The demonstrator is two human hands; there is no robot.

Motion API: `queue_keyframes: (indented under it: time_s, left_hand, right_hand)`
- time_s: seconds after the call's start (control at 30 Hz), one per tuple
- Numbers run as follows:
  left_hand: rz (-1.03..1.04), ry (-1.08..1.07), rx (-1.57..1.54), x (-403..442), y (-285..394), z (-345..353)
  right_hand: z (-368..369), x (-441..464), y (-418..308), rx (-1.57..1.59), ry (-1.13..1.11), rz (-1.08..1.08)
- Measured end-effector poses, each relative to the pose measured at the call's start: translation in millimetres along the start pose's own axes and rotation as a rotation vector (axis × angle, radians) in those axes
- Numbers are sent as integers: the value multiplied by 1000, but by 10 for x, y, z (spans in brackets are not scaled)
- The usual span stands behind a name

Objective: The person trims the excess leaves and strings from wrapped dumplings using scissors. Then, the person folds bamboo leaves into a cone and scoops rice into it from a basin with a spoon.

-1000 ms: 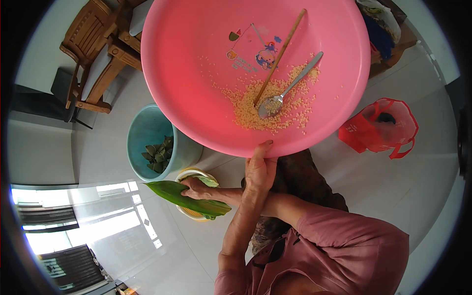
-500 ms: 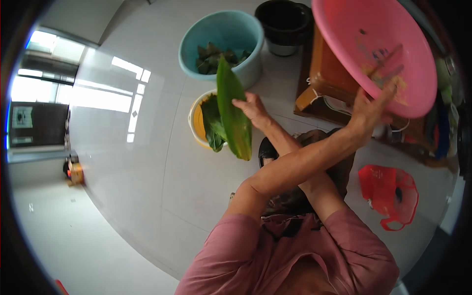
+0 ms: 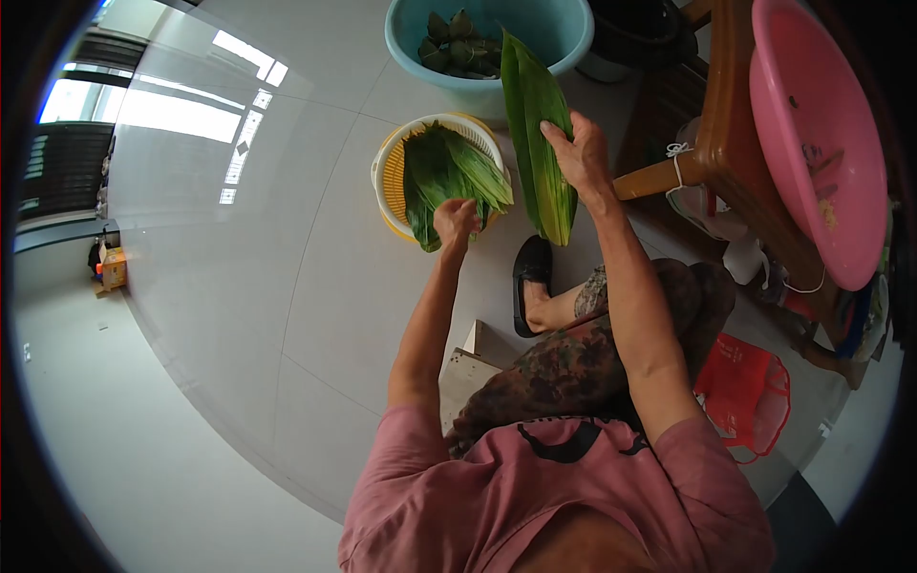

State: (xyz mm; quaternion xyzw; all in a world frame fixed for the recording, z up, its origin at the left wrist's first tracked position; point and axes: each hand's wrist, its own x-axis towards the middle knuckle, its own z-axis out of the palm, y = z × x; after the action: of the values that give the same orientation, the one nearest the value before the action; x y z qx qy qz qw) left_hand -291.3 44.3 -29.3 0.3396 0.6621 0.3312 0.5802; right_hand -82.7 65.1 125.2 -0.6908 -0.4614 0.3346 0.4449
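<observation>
My right hand [image 3: 581, 158] holds a long, broad green leaf [image 3: 537, 143] upright, thumb across its face. My left hand [image 3: 457, 223] is at the near side of a pile of similar green leaves [image 3: 441, 167], its fingers curled against them. Whether a leaf is pinched in those fingers is hidden. The pile lies in a white and yellow basket [image 3: 386, 181] on the floor. Behind it stands a light blue tub [image 3: 458, 84] with several dark green leaf-wrapped parcels [image 3: 460, 48] inside, just beyond the held leaf.
A pink basin [image 3: 812, 124] with scraps in it sits tilted at a wooden stool [image 3: 716, 143] on the right. A black bucket [image 3: 635, 43] stands beside the tub. A red plastic bag [image 3: 740, 392] lies on the floor by my right leg.
My left hand has left the pink basin's rim and come across to the leaf pile. My right hand has moved right with the leaf, so my arms are no longer crossed. The view has shifted.
</observation>
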Motion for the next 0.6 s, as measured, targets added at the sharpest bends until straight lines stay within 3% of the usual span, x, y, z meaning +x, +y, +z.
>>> queue_keyframes:
  time_s: [0.13,0.23,0.33,0.43,0.47,0.57,0.6]
  left_hand:
    - [134,531,620,653,-135,466]
    - [-171,212,447,963,-215,414]
    - [-133,259,-62,838,-199,309]
    - [-219,99,-445,690,-147,11]
    - [-181,42,-322,696,-163,-99]
    - [-46,-12,-329,830,-312,-233]
    - [-14,76,-279,851,-314,-207]
  right_hand:
    - [6,-4,32,-53,-45,16]
    - [-3,-11,94,-32,-62,29]
    - [-3,-3,169,-38,-64,52]
    - [34,19,191,-106,-69,49]
    - [65,16,201,-109,-94,59]
    - [137,-8,263,-142,-138,49]
    - [165,-22,290,-165,-136,20]
